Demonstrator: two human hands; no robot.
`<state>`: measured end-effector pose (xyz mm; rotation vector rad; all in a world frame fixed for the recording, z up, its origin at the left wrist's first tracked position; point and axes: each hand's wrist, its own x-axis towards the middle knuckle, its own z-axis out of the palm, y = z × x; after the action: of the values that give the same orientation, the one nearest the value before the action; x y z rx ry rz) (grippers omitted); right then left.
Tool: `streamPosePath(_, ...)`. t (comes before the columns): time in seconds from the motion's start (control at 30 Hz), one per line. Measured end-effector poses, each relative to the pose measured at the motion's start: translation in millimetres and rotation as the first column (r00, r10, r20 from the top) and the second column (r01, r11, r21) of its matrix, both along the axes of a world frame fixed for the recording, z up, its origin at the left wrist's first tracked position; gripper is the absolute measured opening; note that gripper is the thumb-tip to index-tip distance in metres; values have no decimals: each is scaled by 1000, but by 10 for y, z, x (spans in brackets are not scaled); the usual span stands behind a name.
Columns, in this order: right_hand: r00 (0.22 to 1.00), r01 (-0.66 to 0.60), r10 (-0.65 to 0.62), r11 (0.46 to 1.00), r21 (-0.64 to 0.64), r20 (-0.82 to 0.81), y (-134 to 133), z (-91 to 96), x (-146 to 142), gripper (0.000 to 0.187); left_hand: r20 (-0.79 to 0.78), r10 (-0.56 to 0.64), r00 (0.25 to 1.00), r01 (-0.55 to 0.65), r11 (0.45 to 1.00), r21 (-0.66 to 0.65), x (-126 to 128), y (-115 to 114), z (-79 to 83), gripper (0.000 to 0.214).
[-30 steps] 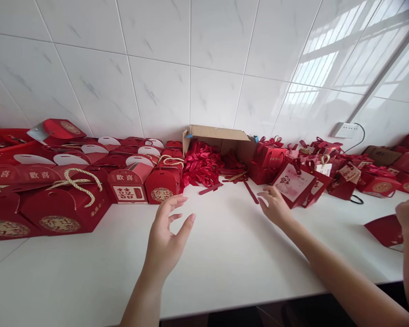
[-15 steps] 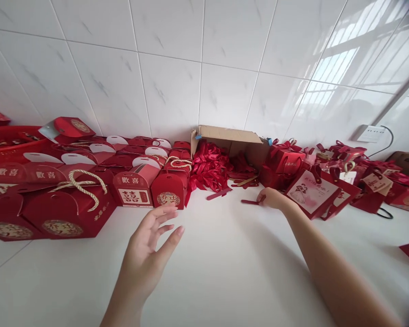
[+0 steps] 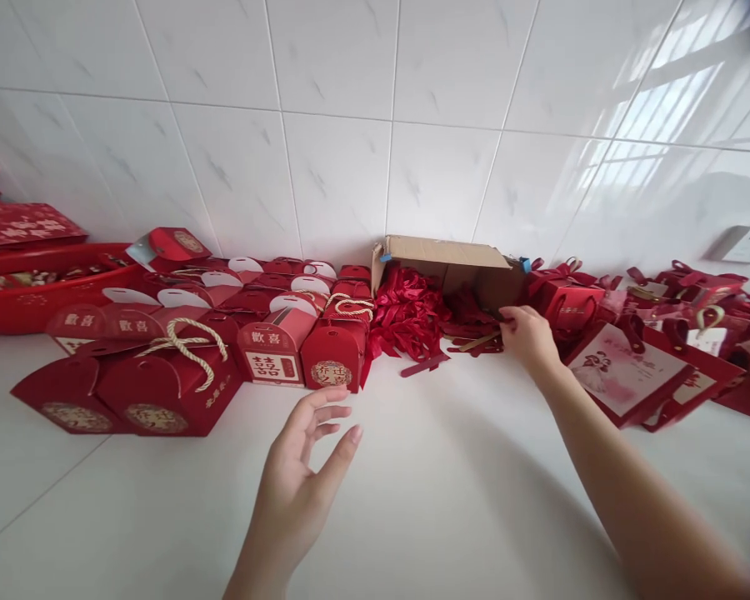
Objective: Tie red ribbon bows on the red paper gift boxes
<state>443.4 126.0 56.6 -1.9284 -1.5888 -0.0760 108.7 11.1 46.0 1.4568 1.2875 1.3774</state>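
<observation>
My left hand (image 3: pixel 309 479) hovers over the white surface, fingers spread and slightly curled, holding nothing. Just beyond its fingertips stands a red gift box (image 3: pixel 336 354) with a round printed emblem and a gold cord. At the mouth of a cardboard box (image 3: pixel 450 250), my right hand (image 3: pixel 533 340) has its fingers bent together beside a pile of dark red and gold strips (image 3: pixel 475 343). What it pinches, if anything, is hidden against the pile. Shiny red ribbons (image 3: pixel 409 308) spill from the cardboard box. One flat dark red strip (image 3: pixel 425 365) lies in front of them.
Rows of red gift boxes (image 3: pixel 178 400) fill the left, with a red plastic basket (image 3: pixel 50 287) behind them. To the right stand red gift bags (image 3: pixel 625 375) with a picture card and more small bags. A tiled wall (image 3: pixel 337 175) closes off the back.
My right hand has moved back from the open surface to the cardboard box's mouth; the dark red strip it pinched no longer shows. The view has turned left. My left hand keeps its pose.
</observation>
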Motion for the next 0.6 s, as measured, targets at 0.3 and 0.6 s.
streamPosePath(0.3, 784, -590, 620, 760, 272, -31, -159, 336, -1394, 18, -185, 82, 979, -92, 995, -42, -429, 28, 74, 36)
streamPosePath(0.6, 924, -341, 378, 884, -319, 59, -75, 365, -1145, 41, -603, 660, 447, -589, 725, 357, -1472, 632, 388, 50)
